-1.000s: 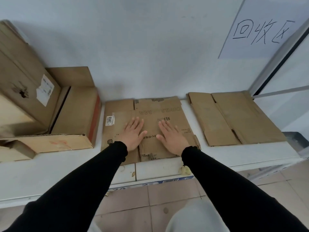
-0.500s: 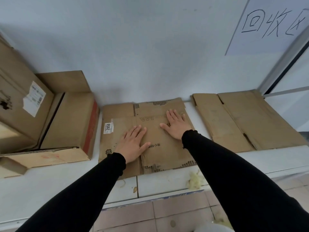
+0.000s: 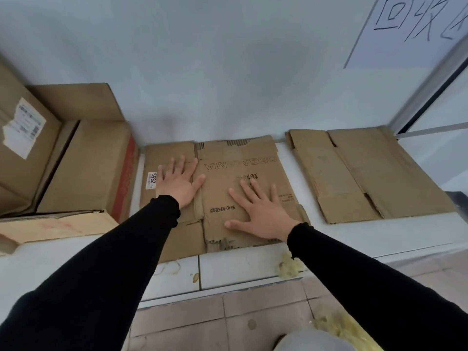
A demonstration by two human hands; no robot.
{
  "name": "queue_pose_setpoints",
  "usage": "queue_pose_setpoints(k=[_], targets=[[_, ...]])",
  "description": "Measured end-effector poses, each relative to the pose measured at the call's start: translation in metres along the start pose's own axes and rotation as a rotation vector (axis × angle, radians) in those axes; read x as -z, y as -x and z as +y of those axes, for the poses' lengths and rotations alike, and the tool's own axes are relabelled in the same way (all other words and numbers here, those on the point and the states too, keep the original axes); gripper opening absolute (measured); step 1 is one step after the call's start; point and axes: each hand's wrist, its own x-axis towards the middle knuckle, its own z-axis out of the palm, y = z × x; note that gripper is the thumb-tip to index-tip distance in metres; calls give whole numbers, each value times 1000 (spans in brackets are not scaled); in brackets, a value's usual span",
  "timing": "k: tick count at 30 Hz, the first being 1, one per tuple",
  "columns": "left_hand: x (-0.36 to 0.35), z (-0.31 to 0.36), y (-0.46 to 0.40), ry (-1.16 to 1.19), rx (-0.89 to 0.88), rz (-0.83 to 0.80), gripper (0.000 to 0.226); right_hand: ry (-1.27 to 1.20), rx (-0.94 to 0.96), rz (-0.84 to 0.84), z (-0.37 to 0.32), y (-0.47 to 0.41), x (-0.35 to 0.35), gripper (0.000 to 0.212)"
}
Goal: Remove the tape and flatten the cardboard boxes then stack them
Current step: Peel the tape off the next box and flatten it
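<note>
Both palms spread flat, left hand (image 3: 178, 182) and right hand (image 3: 260, 210), pressing the flattened box (image 3: 243, 171); best smoothing outward along creases.

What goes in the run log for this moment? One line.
step: flattening | left hand: pressing flat | right hand: pressing flat | printed cardboard: flat on ledge | stack: not yet

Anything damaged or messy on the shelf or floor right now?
Yes. The flattened box under both hands has a ragged, torn near edge. Yellowish crumbly clumps sit on the shelf edge below the right hand, with more on the floor. The left hand presses flat.
</note>
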Motion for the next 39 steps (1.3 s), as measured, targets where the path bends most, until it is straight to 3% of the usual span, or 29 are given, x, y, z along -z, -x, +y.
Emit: queue_pose_setpoints(k=[3,8,11,15,17,20,22,27,31,36,39], targets=[[0,13,20,11,15,20,65,21,-82,38,-2,16,-5,101],[-18,-29,91,32,-260,16,71,26,-89,51,-5,14,-4,101],[-16,-66,113,78,-134,6,74,-13,-64,-16,-4,16,3,96],[-9,-58,115,77,-3,-89,76,-117,-14,-82,8,26,24,88],[-4,-52,113,111,41,-122,75,-193,-112,-74,18,38,33,95],[6,-46,111,219,124,-150,77,-292,-399,-3,27,53,40,103],[12,-38,110,297,146,-116,75,-281,-474,31,25,58,40,96],[33,-33,109,586,256,68,72,-579,-488,187,31,66,52,88],[47,-33,115,938,278,70,71,-663,-414,337,54,85,72,80],[73,23,106,1176,159,99,63,-689,-432,465,112,125,103,71],[81,81,95,1180,26,40,70,-658,-507,514,160,158,116,65]])
